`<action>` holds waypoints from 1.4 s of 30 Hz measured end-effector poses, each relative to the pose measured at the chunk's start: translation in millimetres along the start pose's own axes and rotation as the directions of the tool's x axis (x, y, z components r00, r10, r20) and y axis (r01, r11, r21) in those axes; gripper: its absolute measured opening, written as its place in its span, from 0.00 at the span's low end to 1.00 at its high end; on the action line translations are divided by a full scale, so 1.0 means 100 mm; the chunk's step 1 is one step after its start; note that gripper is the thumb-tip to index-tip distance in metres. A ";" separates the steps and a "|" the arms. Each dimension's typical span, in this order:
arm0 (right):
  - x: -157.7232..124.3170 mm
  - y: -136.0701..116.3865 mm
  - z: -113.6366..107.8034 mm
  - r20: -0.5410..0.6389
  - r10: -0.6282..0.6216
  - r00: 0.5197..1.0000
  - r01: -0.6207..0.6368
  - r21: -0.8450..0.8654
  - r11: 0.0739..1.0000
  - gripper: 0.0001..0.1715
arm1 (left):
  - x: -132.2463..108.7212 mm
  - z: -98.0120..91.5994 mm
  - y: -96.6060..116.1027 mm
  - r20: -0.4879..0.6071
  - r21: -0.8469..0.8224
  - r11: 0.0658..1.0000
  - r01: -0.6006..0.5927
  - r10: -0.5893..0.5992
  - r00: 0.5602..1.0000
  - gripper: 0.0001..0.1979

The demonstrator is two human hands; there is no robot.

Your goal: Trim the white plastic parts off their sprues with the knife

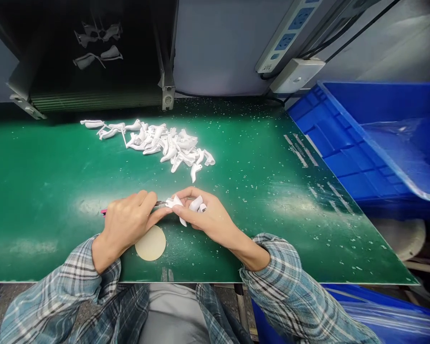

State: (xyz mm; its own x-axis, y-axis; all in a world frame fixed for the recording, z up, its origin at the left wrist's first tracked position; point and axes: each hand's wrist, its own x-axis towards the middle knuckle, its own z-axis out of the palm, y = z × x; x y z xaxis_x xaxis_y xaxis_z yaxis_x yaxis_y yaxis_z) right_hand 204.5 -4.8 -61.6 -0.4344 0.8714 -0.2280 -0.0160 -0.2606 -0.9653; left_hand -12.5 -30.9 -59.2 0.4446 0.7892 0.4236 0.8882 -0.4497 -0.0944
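Note:
My left hand point(127, 220) is closed around a pink-handled tool point(103, 212) with a metal tip point(160, 203); most of it is hidden by the fingers, so its exact kind is unclear. The tip meets a small white plastic piece point(177, 203) that my right hand point(213, 217) pinches between thumb and fingers. More white plastic pieces point(196, 204) are tucked in the right palm. Beneath my left wrist lies a round cream-coloured disc point(151, 243) on the green table top. Beyond both hands spreads a loose pile of white plastic pieces point(157, 138).
A dark conveyor point(96, 98) ends above the table's far left, with white pieces point(98, 57) on its belt. Right of the table stands a blue bin point(347, 134). A power strip point(288, 36) runs along the back wall. White crumbs dot the green surface point(258, 157).

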 end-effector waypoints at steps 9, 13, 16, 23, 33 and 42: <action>-0.04 -0.01 0.01 -0.028 0.018 0.999 -0.018 -0.011 1.000 0.21 | -0.02 -0.01 0.02 -0.012 -0.085 0.996 0.006 -0.007 1.000 0.25; 0.00 0.01 0.01 -0.005 0.088 0.996 -0.086 0.142 0.986 0.25 | -0.03 0.02 -0.02 0.055 -0.329 0.940 0.090 -0.076 0.996 0.23; 0.04 0.03 -0.01 0.055 0.134 0.989 -0.145 0.357 0.923 0.25 | -0.02 0.02 -0.03 0.117 -0.542 0.828 0.145 -0.097 0.988 0.18; 0.07 0.04 -0.02 0.102 0.152 0.983 -0.183 0.500 0.846 0.21 | -0.01 0.04 0.00 0.144 -0.632 0.760 0.153 -0.078 0.986 0.12; 0.05 0.04 -0.01 0.112 0.133 0.985 -0.170 0.463 0.870 0.22 | -0.05 0.05 0.00 0.240 -0.624 0.754 0.205 -0.065 0.969 0.14; 0.06 0.08 0.04 0.109 0.132 0.985 -0.169 0.507 0.845 0.21 | -0.05 0.08 0.06 0.023 -0.379 0.922 0.076 -0.073 0.997 0.14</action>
State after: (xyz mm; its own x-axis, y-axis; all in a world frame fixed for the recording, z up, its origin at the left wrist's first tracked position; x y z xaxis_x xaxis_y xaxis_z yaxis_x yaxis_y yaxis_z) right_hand 198.0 -3.3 -70.1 -0.5283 0.7789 -0.3381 -0.3966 -0.5784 -0.7128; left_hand -8.0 -34.2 -68.5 0.3813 0.8292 0.4086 0.8089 -0.5133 0.2867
